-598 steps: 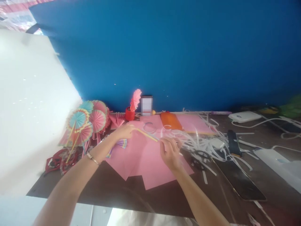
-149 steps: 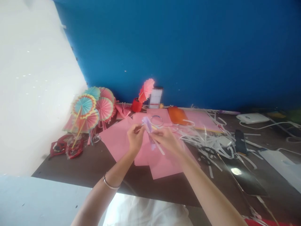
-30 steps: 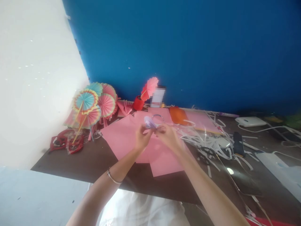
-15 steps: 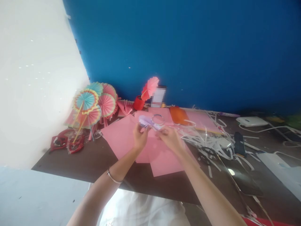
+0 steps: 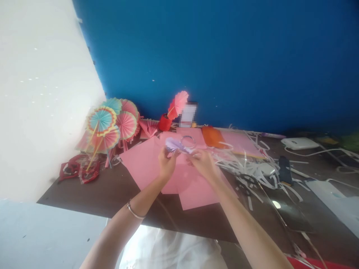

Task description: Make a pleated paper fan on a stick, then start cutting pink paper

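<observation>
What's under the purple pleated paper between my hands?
Flat, overlapping pink paper sheets show around and below the held purple pleated paper; whatever it directly covers can't be seen.

Matt lilac paper (image 5: 173, 144), glossy black phone (image 5: 294, 217)

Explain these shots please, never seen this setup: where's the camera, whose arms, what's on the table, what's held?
There is no robot here: the arms are a person's own, seen from one camera worn on their head, looking forward and down. The left hand, with a bangle on its wrist, and the right hand hold a lilac folded paper between them, above overlapping pink sheets on a dark table. Pleated paper fans stand at the left. At the right are a tangle of white strips and a phone. Finer details of the folded paper are too blurred to tell.
</observation>
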`<action>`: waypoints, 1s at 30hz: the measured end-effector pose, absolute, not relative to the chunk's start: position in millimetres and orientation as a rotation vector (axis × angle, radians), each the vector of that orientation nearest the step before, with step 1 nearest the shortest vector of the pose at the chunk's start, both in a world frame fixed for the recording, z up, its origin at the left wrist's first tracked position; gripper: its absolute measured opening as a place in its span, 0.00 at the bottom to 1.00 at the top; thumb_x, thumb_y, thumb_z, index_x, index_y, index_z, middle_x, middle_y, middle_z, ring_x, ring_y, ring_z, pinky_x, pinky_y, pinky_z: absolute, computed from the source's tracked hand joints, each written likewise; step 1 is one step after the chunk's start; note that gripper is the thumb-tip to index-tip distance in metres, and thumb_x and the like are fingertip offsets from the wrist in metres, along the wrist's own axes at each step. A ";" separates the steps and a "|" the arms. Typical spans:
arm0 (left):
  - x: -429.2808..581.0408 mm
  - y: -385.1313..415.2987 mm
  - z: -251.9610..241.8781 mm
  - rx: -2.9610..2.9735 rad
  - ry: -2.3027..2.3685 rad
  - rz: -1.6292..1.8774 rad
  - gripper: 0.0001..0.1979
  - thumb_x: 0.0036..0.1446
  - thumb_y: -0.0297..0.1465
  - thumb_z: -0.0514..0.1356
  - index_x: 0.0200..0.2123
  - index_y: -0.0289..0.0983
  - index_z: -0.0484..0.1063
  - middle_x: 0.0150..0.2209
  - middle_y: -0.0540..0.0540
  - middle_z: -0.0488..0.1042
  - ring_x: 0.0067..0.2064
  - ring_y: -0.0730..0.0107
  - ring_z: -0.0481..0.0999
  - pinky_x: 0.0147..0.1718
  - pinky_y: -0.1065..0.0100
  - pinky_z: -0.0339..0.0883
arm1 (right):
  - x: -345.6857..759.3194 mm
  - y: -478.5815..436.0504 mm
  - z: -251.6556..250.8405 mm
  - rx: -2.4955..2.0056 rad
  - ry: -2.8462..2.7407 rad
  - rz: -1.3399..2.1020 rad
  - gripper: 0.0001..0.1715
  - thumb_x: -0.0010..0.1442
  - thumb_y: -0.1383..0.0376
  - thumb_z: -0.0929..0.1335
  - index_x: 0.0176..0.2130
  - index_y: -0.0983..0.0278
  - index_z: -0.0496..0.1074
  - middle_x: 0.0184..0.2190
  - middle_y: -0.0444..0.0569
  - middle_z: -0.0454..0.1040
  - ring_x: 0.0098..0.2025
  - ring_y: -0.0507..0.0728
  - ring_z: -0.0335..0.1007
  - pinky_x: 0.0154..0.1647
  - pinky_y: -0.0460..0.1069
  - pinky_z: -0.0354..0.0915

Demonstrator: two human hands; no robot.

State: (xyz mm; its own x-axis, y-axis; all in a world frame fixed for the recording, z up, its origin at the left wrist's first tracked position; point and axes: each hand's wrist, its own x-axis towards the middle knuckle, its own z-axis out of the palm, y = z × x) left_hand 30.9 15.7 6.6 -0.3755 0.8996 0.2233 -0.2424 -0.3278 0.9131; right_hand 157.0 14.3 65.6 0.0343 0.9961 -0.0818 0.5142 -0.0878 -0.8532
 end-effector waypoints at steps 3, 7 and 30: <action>29.7 17.5 6.2 0.965 1.069 1.827 0.15 0.48 0.37 0.63 0.38 0.37 0.68 0.36 0.47 0.72 0.40 0.68 0.74 0.39 0.65 0.72 | 156.7 12.3 66.5 -1.662 -1.570 0.913 0.09 0.51 0.61 0.68 0.27 0.63 0.64 0.22 0.47 0.76 0.24 0.55 0.74 0.25 0.46 0.63; 27.5 21.0 5.3 0.952 1.073 1.851 0.15 0.48 0.37 0.63 0.38 0.37 0.67 0.37 0.47 0.72 0.40 0.69 0.74 0.38 0.65 0.73 | 160.2 8.8 66.4 -1.640 -1.637 0.887 0.09 0.48 0.62 0.68 0.29 0.62 0.64 0.21 0.45 0.75 0.24 0.56 0.73 0.20 0.44 0.60; 22.3 19.8 13.4 0.958 1.094 1.833 0.14 0.49 0.39 0.62 0.34 0.36 0.65 0.35 0.47 0.71 0.39 0.69 0.74 0.37 0.65 0.74 | 187.4 13.2 52.2 -1.463 -1.661 0.679 0.15 0.50 0.55 0.67 0.32 0.63 0.71 0.35 0.51 0.73 0.36 0.57 0.69 0.35 0.51 0.66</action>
State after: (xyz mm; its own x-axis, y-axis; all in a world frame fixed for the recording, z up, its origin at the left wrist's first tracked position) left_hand 22.3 19.8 13.4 -0.4111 0.8875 0.2080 -0.2385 -0.3250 0.9151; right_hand 187.4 13.2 52.2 -0.0080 0.9762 0.2168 0.5449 0.1860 -0.8176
